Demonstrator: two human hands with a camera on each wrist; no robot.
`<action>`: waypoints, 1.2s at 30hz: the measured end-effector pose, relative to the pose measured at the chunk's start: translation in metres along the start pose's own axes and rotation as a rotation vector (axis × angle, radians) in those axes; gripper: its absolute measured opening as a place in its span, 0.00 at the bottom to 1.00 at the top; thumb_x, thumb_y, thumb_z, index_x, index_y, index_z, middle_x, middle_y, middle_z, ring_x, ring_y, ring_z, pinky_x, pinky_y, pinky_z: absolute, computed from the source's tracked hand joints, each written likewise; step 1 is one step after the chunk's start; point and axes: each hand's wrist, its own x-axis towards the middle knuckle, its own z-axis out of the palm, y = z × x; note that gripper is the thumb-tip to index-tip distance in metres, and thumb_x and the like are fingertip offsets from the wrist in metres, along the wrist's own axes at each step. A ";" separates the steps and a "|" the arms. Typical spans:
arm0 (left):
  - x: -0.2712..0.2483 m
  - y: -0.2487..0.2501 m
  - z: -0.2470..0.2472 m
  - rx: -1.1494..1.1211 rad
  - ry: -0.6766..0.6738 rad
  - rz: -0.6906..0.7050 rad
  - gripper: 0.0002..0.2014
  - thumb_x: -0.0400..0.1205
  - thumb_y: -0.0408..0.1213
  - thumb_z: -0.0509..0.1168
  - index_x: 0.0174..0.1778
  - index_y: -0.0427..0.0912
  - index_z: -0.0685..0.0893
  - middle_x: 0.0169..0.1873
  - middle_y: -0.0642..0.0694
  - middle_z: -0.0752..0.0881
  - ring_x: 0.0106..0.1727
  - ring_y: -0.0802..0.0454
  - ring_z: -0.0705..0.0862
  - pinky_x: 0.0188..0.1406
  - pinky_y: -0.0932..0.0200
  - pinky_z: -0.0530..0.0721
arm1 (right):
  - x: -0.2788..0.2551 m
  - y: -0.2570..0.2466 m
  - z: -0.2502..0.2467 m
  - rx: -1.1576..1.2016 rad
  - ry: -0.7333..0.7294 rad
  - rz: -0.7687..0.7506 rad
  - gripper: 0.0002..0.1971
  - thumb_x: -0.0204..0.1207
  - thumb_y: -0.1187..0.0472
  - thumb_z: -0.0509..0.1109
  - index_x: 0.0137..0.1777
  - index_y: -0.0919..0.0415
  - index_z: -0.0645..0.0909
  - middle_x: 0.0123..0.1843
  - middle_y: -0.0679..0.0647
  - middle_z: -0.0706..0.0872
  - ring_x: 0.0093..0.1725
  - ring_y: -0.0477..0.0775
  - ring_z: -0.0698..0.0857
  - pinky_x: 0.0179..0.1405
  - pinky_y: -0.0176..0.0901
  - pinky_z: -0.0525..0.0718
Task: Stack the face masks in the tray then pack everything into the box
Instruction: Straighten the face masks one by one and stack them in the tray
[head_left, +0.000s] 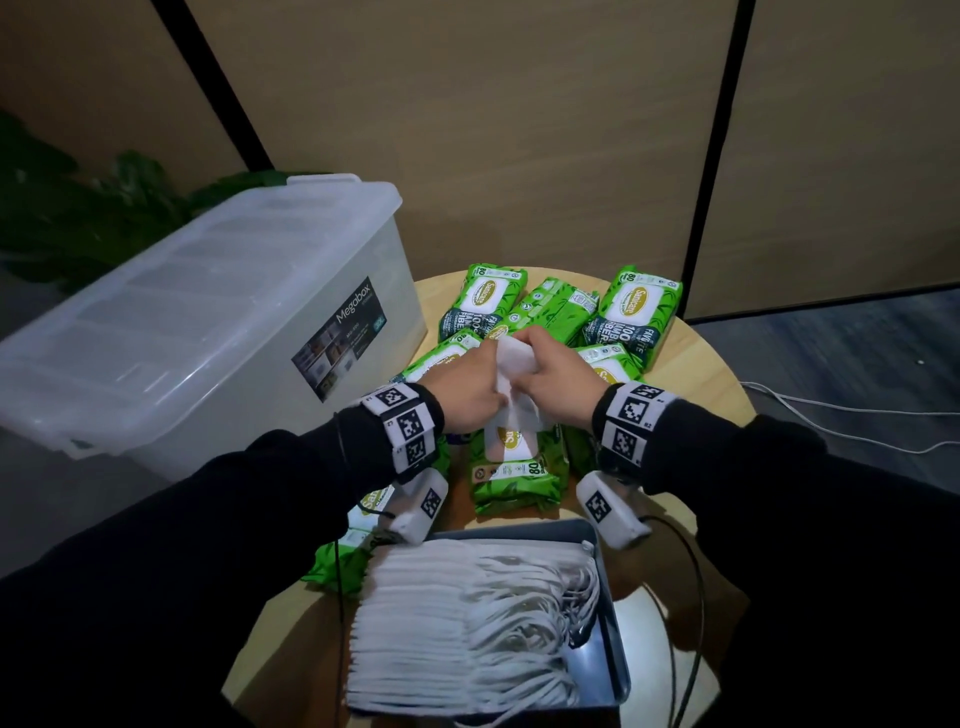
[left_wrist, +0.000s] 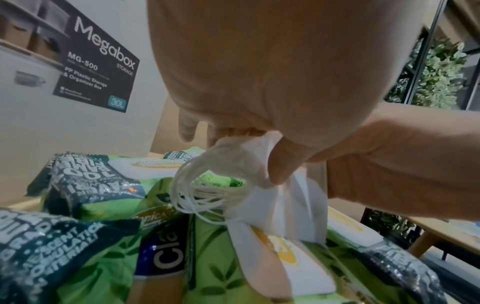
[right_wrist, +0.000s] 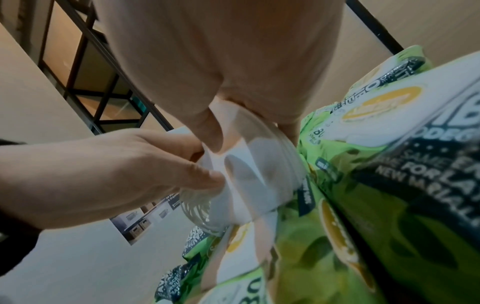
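Both hands hold a small bunch of white face masks (head_left: 511, 376) above the green wipe packs (head_left: 514, 467) in the middle of the round table. My left hand (head_left: 467, 387) pinches the bunch (left_wrist: 280, 197) on its left side, where the ear loops (left_wrist: 197, 191) hang out. My right hand (head_left: 553, 376) grips the masks (right_wrist: 254, 174) from the right. A grey metal tray (head_left: 610, 613) at the table's near edge holds a long row of white masks (head_left: 457, 623). The translucent storage box (head_left: 208, 332) stands at the left with its lid on.
Several green wipe packs (head_left: 636, 312) cover the far half of the wooden table (head_left: 696, 364). One more pack (head_left: 343, 561) lies left of the tray. White cables (head_left: 852, 421) run on the floor at the right. Tan partition panels stand behind.
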 end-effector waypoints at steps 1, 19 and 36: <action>0.000 0.001 -0.001 -0.012 -0.012 -0.001 0.27 0.82 0.39 0.66 0.75 0.41 0.65 0.57 0.41 0.82 0.55 0.40 0.84 0.54 0.44 0.85 | 0.000 -0.001 0.000 -0.038 -0.021 -0.003 0.19 0.81 0.68 0.67 0.71 0.59 0.75 0.56 0.56 0.83 0.54 0.59 0.83 0.42 0.44 0.74; -0.075 0.030 -0.055 0.110 0.087 0.128 0.10 0.91 0.44 0.62 0.48 0.43 0.76 0.38 0.47 0.81 0.46 0.42 0.81 0.40 0.51 0.71 | -0.056 -0.046 -0.055 -0.010 0.046 -0.250 0.11 0.79 0.54 0.79 0.44 0.53 0.79 0.32 0.46 0.81 0.25 0.37 0.78 0.23 0.30 0.72; -0.176 0.105 0.022 -0.845 -0.344 -0.237 0.10 0.86 0.25 0.63 0.59 0.20 0.81 0.41 0.24 0.89 0.32 0.41 0.92 0.30 0.50 0.92 | -0.191 -0.035 -0.031 0.180 -0.099 0.158 0.14 0.81 0.65 0.67 0.62 0.56 0.68 0.42 0.72 0.88 0.29 0.72 0.90 0.26 0.65 0.90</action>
